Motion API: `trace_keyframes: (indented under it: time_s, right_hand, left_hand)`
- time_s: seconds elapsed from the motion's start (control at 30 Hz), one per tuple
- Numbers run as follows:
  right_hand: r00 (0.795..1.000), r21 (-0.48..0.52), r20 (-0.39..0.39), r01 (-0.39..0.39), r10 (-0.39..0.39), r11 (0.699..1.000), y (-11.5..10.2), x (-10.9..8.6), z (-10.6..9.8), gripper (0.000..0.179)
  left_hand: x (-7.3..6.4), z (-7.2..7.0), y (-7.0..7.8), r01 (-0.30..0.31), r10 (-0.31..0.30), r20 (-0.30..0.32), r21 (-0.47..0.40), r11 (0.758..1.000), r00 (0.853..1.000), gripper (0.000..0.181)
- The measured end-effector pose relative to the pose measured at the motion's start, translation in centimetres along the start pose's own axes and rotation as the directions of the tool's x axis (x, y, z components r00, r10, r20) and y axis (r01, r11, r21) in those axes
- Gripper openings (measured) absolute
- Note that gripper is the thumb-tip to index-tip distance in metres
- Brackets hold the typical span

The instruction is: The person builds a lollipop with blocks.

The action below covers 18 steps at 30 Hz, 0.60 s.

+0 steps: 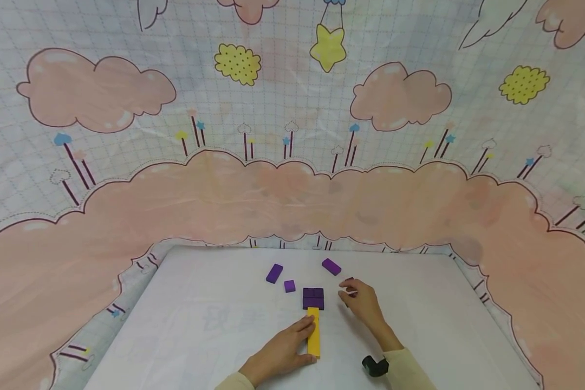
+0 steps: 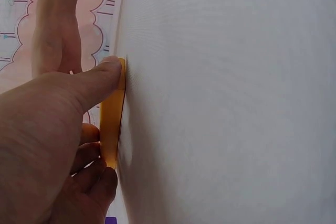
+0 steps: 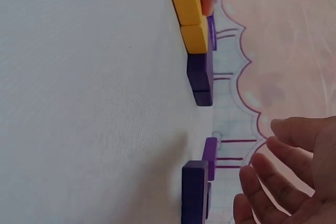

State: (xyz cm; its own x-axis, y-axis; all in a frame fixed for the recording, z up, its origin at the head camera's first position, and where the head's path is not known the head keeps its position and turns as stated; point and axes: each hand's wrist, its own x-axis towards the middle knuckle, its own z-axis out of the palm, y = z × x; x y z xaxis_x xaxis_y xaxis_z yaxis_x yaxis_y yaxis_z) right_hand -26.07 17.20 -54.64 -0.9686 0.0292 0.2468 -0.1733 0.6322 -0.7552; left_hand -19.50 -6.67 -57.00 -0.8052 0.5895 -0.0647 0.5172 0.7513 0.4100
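My left hand (image 1: 285, 346) holds a row of yellow blocks (image 1: 313, 341) lying on the white table. Its thumb is at the near end, with the fingers along the far part. Touching the row's far end are two dark purple blocks (image 1: 313, 299) set against each other. In the right wrist view a short yellow block (image 3: 195, 38) separates the longer yellow piece from the purple pair (image 3: 200, 74). My right hand (image 1: 363, 303) is off to the right with fingers loosely spread. Near its fingertips lies a dark purple block (image 3: 194, 190), mostly hidden by them in the head view.
Further back on the table (image 1: 200, 309) lie a purple block (image 1: 274, 273) at left, a small purple cube (image 1: 290, 286), and another purple block (image 1: 331, 266) at right. A patterned cloth (image 1: 292, 200) with clouds hangs behind. A dark device (image 1: 375, 366) sits at the right wrist.
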Motion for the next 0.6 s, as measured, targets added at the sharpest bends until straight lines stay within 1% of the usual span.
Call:
trace_keyframes:
  time_s: [0.13, 0.33, 0.47, 0.6]
  right_hand:
    - [0.999, -0.006, -0.034, -0.024, 0.024, 1.000, 0.4, -0.4, -0.4, 0.018]
    - [0.994, -0.021, -0.081, -0.073, 0.071, 0.997, 1.3, -0.6, -0.9, 0.019]
    - [0.991, -0.027, -0.101, -0.094, 0.091, 0.995, 1.8, -0.7, -1.3, 0.022]
    - [0.988, -0.046, -0.121, -0.107, 0.101, 0.993, 2.2, -0.8, -1.4, 0.029]
  left_hand:
    - [0.0, 0.1, -0.1, -0.005, 0.005, -0.005, -0.002, 1.000, 1.000, 0.075]
    - [0.1, 0.2, 0.0, 0.027, -0.027, 0.019, -0.023, 0.999, 0.999, 0.075]
    - [0.1, 0.1, 0.0, 0.018, -0.018, 0.013, -0.015, 1.000, 1.000, 0.075]
    - [0.1, 0.0, -0.1, 0.013, -0.013, 0.010, -0.017, 1.000, 1.000, 0.075]
